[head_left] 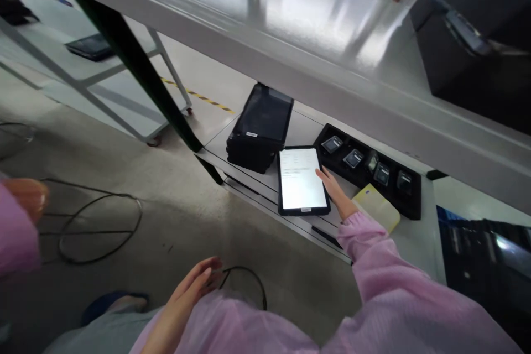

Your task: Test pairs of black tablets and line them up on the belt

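Observation:
My right hand (pixel 332 185) grips the right edge of a black-framed tablet (pixel 302 180), with a finger or thumb over the edge of its lit white screen. The tablet lies over the lower shelf (pixel 215 146), close to its front edge. Behind it to the left stands a stack of dark tablets (pixel 265 116), screens dark, a small white label on the top one. My left hand (pixel 197 282) hangs low in front of my body, fingers stretched out and holding nothing.
Right of the tablet lie a black foam tray (pixel 410 204) with several small devices and a pale yellow pad (pixel 375 204). The upper shelf (pixel 290 61) overhangs them. A cart (pixel 124 110) stands at left. Stool-like metal rings (pixel 139 221) and a pink sleeve (pixel 16 238) are lower left.

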